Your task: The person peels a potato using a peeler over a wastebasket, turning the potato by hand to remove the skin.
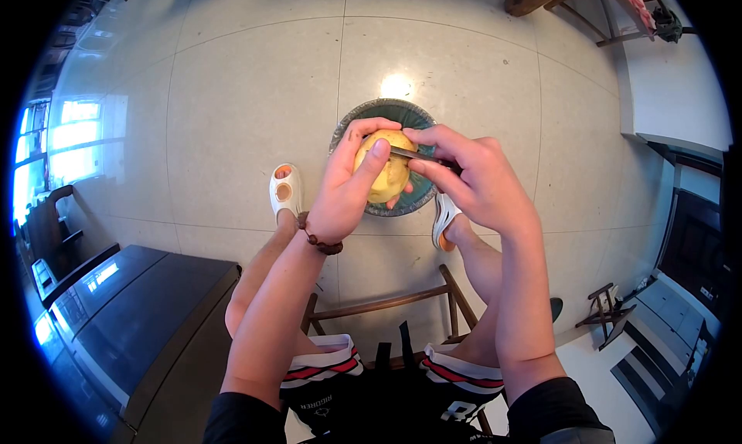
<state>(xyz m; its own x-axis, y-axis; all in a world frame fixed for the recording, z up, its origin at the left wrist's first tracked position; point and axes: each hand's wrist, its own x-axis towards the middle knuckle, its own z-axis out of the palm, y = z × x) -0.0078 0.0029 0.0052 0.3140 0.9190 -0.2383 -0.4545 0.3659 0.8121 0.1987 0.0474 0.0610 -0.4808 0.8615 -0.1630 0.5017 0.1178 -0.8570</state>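
The yellow potato (389, 183) sits cupped in my left hand (349, 170) over the middle of the green-lined bin (390, 102), while my right hand (470, 166) pinches a slim dark blade (413, 153) against its upper face. I have room to move past the bin's far edge, where the pale floor (263, 81) runs on, but my white right shoe (444, 216) crowds the near right edge, and my left shoe (284, 193) stands farther off the left one. My right-hand grip hides the blade's handle, my fingers cover much of the potato, and the bin's contents are hard to make out.
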